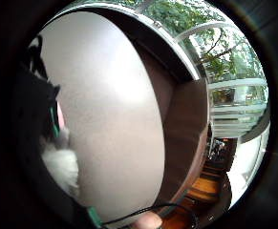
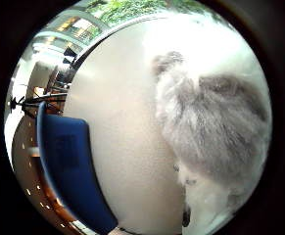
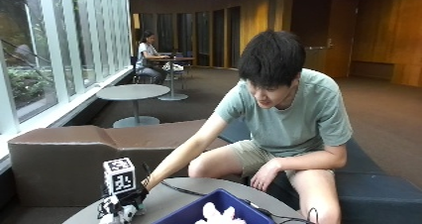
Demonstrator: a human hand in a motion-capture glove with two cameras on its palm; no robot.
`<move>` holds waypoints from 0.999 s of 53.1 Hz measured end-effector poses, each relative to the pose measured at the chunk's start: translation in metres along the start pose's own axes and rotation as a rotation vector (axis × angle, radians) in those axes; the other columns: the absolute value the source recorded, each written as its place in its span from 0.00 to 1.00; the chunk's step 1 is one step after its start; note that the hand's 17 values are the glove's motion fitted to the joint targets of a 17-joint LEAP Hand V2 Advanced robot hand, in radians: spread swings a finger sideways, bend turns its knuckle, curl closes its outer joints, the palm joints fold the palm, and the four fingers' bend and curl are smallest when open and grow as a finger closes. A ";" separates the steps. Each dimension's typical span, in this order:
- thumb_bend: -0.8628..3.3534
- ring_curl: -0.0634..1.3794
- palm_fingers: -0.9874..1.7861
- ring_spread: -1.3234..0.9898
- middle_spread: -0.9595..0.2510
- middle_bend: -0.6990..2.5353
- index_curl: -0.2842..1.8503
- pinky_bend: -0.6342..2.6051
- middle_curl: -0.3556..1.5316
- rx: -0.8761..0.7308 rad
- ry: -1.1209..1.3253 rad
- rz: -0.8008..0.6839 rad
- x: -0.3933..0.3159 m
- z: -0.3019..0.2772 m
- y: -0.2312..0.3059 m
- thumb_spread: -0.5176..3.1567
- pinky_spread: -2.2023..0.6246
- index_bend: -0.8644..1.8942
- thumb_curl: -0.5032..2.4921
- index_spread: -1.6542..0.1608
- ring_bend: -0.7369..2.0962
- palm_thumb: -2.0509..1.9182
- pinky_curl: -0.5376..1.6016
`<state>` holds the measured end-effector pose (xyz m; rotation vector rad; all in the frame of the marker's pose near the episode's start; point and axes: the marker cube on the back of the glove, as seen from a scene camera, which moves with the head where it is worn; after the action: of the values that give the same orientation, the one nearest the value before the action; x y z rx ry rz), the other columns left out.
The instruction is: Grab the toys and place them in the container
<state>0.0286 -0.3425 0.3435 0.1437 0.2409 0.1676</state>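
Observation:
A person leans over a round grey table [image 3: 191, 192]. Their gloved right hand [image 3: 130, 196] is down at the table's left edge, on top of a grey and white plush toy [image 3: 119, 213], and grips it. The thumb side palm view shows the plush toy [image 2: 210, 132] close to the palm, lying on the table [image 2: 122, 122]. Its white fur [image 1: 62, 167] sits against the black glove [image 1: 33, 109]. The blue container [image 3: 198, 210] stands to the hand's right on the table, with a white plush toy [image 3: 217, 215] inside. The container's blue wall [image 2: 71, 166] also shows beside the toy.
A brown bench back [image 3: 79, 154] curves behind the table on the window side. The person's bare left hand [image 3: 264, 177] rests on a knee. A black cable [image 3: 191, 190] trails across the table from the glove.

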 end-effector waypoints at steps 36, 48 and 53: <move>0.24 0.60 0.71 0.33 0.60 0.59 0.52 0.51 0.65 0.078 -0.194 -0.136 0.006 -0.276 0.034 0.27 0.65 0.69 0.48 0.76 0.68 0.68 0.49; 0.24 0.63 0.70 0.33 0.62 0.60 0.55 0.52 0.66 0.064 -0.192 -0.222 -0.054 -0.322 0.054 0.24 0.65 0.69 0.50 0.76 0.68 0.68 0.50; 0.24 0.64 0.69 0.33 0.63 0.61 0.57 0.52 0.66 0.052 -0.189 -0.298 -0.094 -0.328 0.063 0.23 0.65 0.69 0.51 0.77 0.69 0.68 0.50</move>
<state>-0.1524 -0.2583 0.0600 0.1725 0.0761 -0.1479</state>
